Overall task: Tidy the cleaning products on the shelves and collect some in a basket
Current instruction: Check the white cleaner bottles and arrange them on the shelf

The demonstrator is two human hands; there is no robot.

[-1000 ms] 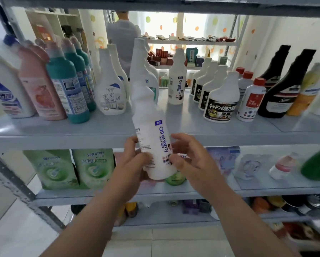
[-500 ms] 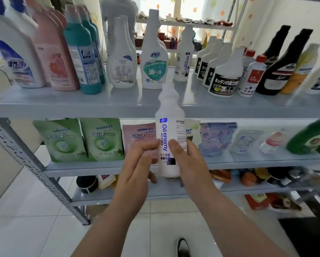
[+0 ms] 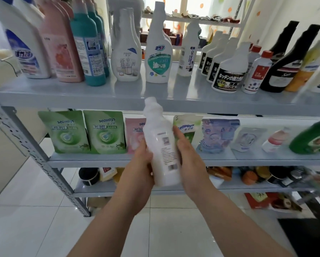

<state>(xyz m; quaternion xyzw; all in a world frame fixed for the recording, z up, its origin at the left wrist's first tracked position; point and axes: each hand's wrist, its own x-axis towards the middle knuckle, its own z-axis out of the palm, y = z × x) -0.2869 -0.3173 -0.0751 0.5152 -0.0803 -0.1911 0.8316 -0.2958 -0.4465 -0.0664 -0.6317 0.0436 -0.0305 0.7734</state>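
The white bottle [image 3: 163, 145] got spun, its back label now facing out. The left hand [image 3: 140, 164] gripped it and the right hand [image 3: 189, 154] pressed flat-fingered alongside, below the top shelf [image 3: 100, 97] front edge. Probably a label check before placing it.

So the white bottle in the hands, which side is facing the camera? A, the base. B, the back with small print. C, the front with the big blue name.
B: the bottle shows only grey small print and a code patch; the left hand grips it, with the right hand against its side.
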